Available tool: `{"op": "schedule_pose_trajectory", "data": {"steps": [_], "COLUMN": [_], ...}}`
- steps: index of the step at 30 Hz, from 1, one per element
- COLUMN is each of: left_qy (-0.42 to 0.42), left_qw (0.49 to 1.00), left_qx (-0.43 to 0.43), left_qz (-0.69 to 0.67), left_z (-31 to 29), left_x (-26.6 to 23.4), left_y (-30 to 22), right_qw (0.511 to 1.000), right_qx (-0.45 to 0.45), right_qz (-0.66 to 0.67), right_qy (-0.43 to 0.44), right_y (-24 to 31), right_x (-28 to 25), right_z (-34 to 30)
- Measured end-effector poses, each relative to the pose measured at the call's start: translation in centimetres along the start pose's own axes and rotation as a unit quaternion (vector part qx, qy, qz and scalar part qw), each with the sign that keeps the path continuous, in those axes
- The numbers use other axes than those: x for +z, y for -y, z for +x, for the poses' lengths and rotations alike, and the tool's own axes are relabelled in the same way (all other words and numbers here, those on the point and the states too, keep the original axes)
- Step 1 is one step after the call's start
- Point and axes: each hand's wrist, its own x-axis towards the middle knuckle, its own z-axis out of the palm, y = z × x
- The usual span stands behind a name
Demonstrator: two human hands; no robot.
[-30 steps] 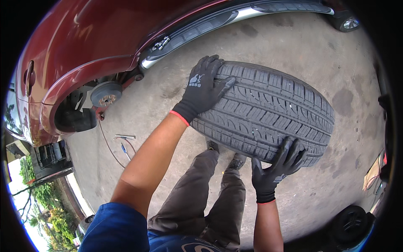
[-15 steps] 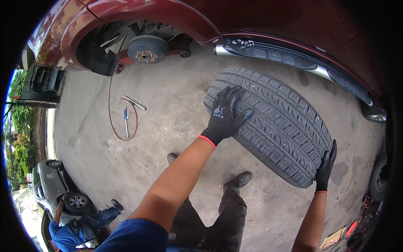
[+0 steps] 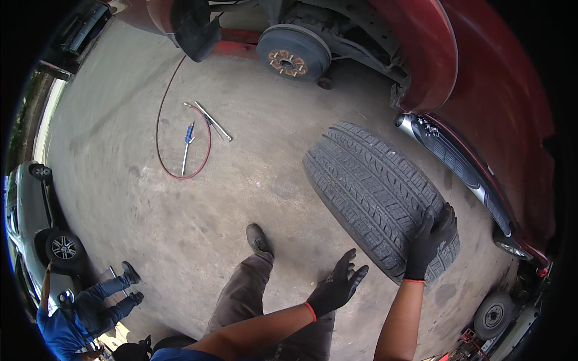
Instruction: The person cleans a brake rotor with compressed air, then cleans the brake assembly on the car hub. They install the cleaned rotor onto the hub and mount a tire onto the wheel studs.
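A large black tire (image 3: pixel 373 189) stands on its tread on the concrete floor, right of the middle. My right hand (image 3: pixel 430 240), in a black glove with a red cuff, lies against the tread at the tire's near end, fingers spread. My left hand (image 3: pixel 337 286), gloved the same way, is off the tire, in the air just left of its near end. Its fingers are apart and nothing is in them. Ahead, a bare wheel hub with a brake drum (image 3: pixel 293 57) shows under the raised red vehicle (image 3: pixel 500 90).
An air blow gun (image 3: pixel 188 139) with a red hose and a metal bar (image 3: pixel 212 120) lie on the floor. Small metal parts (image 3: pixel 426 125) rest on the running board (image 3: pixel 451 157). A co-worker (image 3: pixel 78 310) is beside a grey car (image 3: pixel 30 210) at left. A spare wheel (image 3: pixel 494 316) is at right.
My left hand has come off the tire and drawn back toward me. My right hand has shifted onto the tread. The view has turned, and the tire appears nearer the wheel hub.
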Motion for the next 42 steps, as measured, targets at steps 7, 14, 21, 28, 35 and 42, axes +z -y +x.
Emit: {"op": "schedule_pose_trajectory", "data": {"steps": [7, 14, 21, 28, 35, 42], "left_qy": [-0.062, -0.165, -0.271, -0.289, -0.254, -0.182], "left_qw": [0.932, 0.955, 0.96, 0.832, 0.906, 0.976], "left_qx": [0.148, -0.133, 0.056, 0.238, 0.215, 0.118], "left_qz": [0.324, -0.209, -0.044, 0.409, 0.26, -0.016], "left_z": [5.4, 16.6, 17.0, 16.2, 24.2, 28.5], "left_x": [-11.2, -32.1, -36.8, -39.1, -61.0, -76.8], "left_y": [0.2, -6.2, -9.9, -15.1, -16.2, -11.3], "right_qw": [0.923, 0.962, 0.987, 0.973, 0.932, 0.96], "right_qx": [0.022, 0.157, 0.099, 0.011, 0.294, 0.233], "right_qz": [0.362, 0.202, 0.123, 0.231, 0.213, 0.154], "right_qy": [0.131, 0.1, 0.025, 0.026, 0.006, -0.003], "right_y": [11.8, 1.6, 16.8, 37.7, 38.2, 46.4], "right_x": [-0.8, 1.6, 8.5, 10.0, 14.6, 19.7], "right_z": [0.7, -2.1, -3.3, -1.5, -6.7, -9.9]}}
